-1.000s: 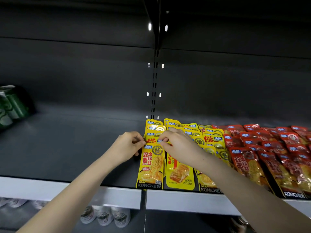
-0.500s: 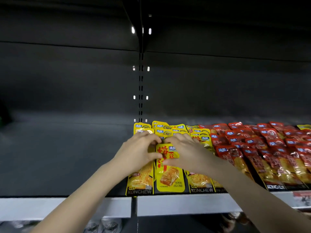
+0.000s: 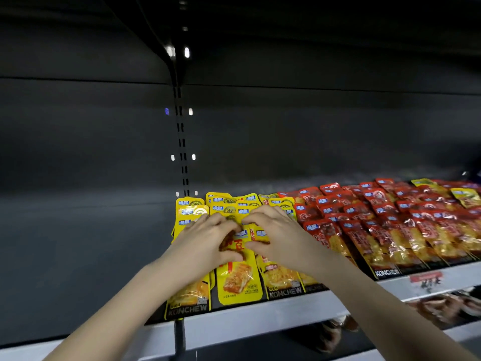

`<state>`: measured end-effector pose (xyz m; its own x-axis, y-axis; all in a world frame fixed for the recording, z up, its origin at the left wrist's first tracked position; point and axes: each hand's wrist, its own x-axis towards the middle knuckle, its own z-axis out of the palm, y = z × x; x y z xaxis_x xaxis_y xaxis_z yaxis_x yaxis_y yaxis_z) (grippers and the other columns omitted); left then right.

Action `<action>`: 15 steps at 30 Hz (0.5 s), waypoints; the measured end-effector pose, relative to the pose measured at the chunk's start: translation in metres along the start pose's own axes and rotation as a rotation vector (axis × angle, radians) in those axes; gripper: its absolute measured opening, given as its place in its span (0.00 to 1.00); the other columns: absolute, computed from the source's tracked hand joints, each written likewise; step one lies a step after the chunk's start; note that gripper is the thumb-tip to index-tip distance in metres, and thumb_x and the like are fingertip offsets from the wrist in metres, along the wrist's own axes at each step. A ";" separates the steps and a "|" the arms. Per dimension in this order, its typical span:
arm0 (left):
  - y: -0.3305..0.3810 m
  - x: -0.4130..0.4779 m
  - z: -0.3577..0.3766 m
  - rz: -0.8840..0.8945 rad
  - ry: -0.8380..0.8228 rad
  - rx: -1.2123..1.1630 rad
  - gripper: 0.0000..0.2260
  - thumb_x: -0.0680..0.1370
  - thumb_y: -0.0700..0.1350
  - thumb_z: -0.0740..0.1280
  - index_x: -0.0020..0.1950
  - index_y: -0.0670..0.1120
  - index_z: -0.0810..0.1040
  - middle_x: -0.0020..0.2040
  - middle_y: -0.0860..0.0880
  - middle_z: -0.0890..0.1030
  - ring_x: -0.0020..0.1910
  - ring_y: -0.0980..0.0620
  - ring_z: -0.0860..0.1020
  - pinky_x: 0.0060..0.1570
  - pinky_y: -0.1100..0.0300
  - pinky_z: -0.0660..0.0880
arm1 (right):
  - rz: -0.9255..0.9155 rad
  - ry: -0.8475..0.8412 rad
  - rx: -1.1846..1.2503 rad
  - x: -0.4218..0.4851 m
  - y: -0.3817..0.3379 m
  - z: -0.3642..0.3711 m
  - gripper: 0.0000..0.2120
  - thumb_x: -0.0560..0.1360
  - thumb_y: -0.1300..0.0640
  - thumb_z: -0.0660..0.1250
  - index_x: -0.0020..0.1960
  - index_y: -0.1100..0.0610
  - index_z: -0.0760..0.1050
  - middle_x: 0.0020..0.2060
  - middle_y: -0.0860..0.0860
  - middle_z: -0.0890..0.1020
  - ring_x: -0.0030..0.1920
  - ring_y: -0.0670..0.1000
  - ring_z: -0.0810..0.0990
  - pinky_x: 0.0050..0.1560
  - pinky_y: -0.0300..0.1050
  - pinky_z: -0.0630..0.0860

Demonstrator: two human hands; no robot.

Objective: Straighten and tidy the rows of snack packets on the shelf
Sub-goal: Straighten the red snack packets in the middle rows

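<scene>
- Both forearms reach in from the near edge, converging toward the middle of the shelf (image 3: 91, 246); the wrists are roughly level and the hands almost meet.
- Left hand (image 3: 205, 243): back of hand up, fingers curled over, thumb tucked under and lying across the print of the middle yellow packet (image 3: 239, 280). It pinches the packet's upper part.
- Right hand (image 3: 276, 235): mirrors the left, knuckles up, fingers bent down, thumb pointing left onto the same packet. It also pinches the upper part.
- The fingertips of the two hands are just beside each other above the packet's top edge.
- The middle yellow packet lies flat at the near end of its row, with its bottom edge near the white shelf lip.
- Yellow packets (image 3: 221, 204) run in overlapping rows from far to near, under and around both hands. The leftmost row's front packet overhangs the lip slightly.
- Red packets (image 3: 390, 225) fill the shelf to the right in several overlapping rows, with a few yellow ones mixed in at the far right.
- Slotted upright (image 3: 182, 142) rises on the back wall, behind the left yellow row.
- Price label (image 3: 425, 280) sits on the lip below the red rows; its print is blurred.
</scene>
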<state>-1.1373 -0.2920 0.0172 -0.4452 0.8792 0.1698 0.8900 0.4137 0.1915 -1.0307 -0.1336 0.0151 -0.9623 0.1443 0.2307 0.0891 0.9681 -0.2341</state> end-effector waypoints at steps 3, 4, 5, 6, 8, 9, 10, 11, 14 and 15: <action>0.014 0.008 0.005 0.040 0.013 0.016 0.26 0.73 0.64 0.64 0.69 0.58 0.65 0.64 0.58 0.67 0.66 0.55 0.62 0.65 0.55 0.63 | 0.063 -0.052 -0.027 -0.011 0.014 -0.006 0.27 0.73 0.41 0.66 0.70 0.44 0.64 0.65 0.44 0.66 0.68 0.46 0.61 0.70 0.51 0.61; 0.018 0.010 0.008 0.055 0.008 0.022 0.27 0.73 0.64 0.63 0.70 0.58 0.64 0.65 0.58 0.66 0.66 0.55 0.62 0.65 0.56 0.63 | 0.079 -0.081 -0.040 -0.015 0.018 -0.005 0.29 0.73 0.41 0.66 0.71 0.45 0.63 0.66 0.44 0.65 0.69 0.47 0.60 0.71 0.51 0.60; 0.023 0.012 0.011 0.069 0.004 0.029 0.28 0.73 0.64 0.63 0.70 0.58 0.64 0.66 0.58 0.65 0.67 0.55 0.61 0.66 0.57 0.62 | 0.089 -0.095 -0.048 -0.018 0.020 -0.004 0.31 0.73 0.41 0.67 0.72 0.46 0.61 0.66 0.45 0.64 0.69 0.47 0.59 0.71 0.50 0.60; 0.026 0.014 0.015 0.077 -0.002 0.040 0.29 0.73 0.64 0.63 0.71 0.57 0.63 0.66 0.58 0.65 0.67 0.55 0.61 0.66 0.58 0.61 | 0.092 -0.094 -0.046 -0.021 0.022 -0.003 0.32 0.73 0.41 0.67 0.73 0.47 0.60 0.67 0.46 0.64 0.70 0.47 0.59 0.71 0.50 0.60; 0.032 0.017 0.019 0.081 -0.005 0.066 0.30 0.73 0.64 0.63 0.73 0.56 0.61 0.67 0.57 0.63 0.68 0.54 0.60 0.66 0.57 0.60 | 0.082 -0.071 -0.028 -0.024 0.025 0.000 0.33 0.73 0.43 0.67 0.74 0.49 0.59 0.67 0.47 0.64 0.70 0.47 0.58 0.71 0.47 0.60; 0.034 0.017 0.021 0.080 -0.004 0.074 0.31 0.74 0.64 0.62 0.73 0.56 0.60 0.67 0.56 0.63 0.68 0.54 0.59 0.66 0.57 0.60 | 0.072 -0.064 -0.024 -0.025 0.025 0.001 0.33 0.74 0.43 0.66 0.74 0.50 0.59 0.67 0.47 0.64 0.70 0.46 0.58 0.72 0.46 0.60; 0.035 0.018 0.022 0.078 -0.002 0.076 0.31 0.74 0.64 0.62 0.73 0.56 0.59 0.67 0.56 0.63 0.68 0.54 0.59 0.66 0.57 0.60 | 0.065 -0.058 -0.023 -0.026 0.026 0.002 0.33 0.74 0.43 0.66 0.74 0.50 0.59 0.67 0.47 0.63 0.70 0.46 0.58 0.72 0.45 0.59; 0.036 0.018 0.022 0.076 0.000 0.072 0.31 0.74 0.64 0.62 0.73 0.56 0.59 0.67 0.56 0.62 0.68 0.54 0.59 0.67 0.57 0.60 | 0.058 -0.050 -0.024 -0.027 0.026 0.002 0.33 0.75 0.43 0.65 0.74 0.51 0.58 0.68 0.47 0.63 0.70 0.46 0.58 0.71 0.45 0.60; 0.037 0.019 0.018 0.059 0.010 0.020 0.28 0.74 0.62 0.63 0.72 0.57 0.61 0.66 0.57 0.63 0.67 0.55 0.60 0.67 0.58 0.60 | 0.054 0.000 -0.013 -0.030 0.029 -0.002 0.29 0.76 0.43 0.62 0.74 0.50 0.60 0.68 0.46 0.64 0.69 0.46 0.61 0.70 0.46 0.61; 0.039 0.020 0.017 0.057 0.031 -0.008 0.26 0.75 0.61 0.63 0.72 0.58 0.62 0.66 0.58 0.64 0.67 0.55 0.60 0.67 0.58 0.60 | 0.064 0.034 -0.009 -0.031 0.032 -0.006 0.27 0.77 0.43 0.62 0.73 0.50 0.62 0.67 0.46 0.65 0.69 0.46 0.62 0.70 0.46 0.62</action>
<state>-1.1098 -0.2546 0.0119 -0.3968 0.8934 0.2108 0.9133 0.3613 0.1882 -0.9961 -0.1054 0.0063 -0.9451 0.2130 0.2478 0.1528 0.9584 -0.2410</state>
